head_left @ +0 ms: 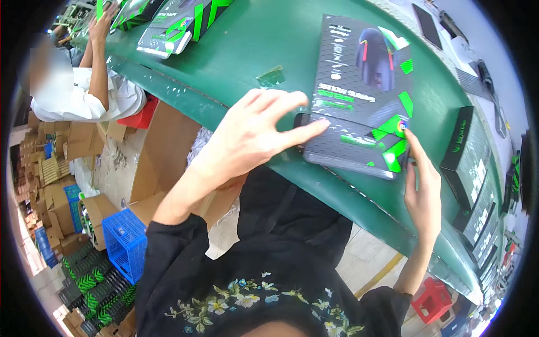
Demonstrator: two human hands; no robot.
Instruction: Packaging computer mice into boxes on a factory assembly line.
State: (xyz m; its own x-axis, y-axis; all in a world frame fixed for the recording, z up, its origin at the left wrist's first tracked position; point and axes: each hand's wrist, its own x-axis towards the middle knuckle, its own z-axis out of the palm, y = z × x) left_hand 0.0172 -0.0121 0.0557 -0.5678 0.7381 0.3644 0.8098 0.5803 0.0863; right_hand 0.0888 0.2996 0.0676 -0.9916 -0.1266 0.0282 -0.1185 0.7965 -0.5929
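Green tabletop leaves room beyond the left hand, whose parted, unclenched fingers point right, thumb overlapping the left edge of a black-and-green box. Between both hands, the box's long axis runs forward past the fingers; its near end lies close to the tabletop's edge. The right hand, loosely bent, not clenched, has its forefinger at the box's right edge; dark cartons sit farther right.

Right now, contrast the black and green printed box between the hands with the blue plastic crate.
The black and green printed box has solid faces; the blue plastic crate has perforated sides. Left hand and right hand are at the box, not the crate. The box is over the green table; the crate is lower. Both look boxy.
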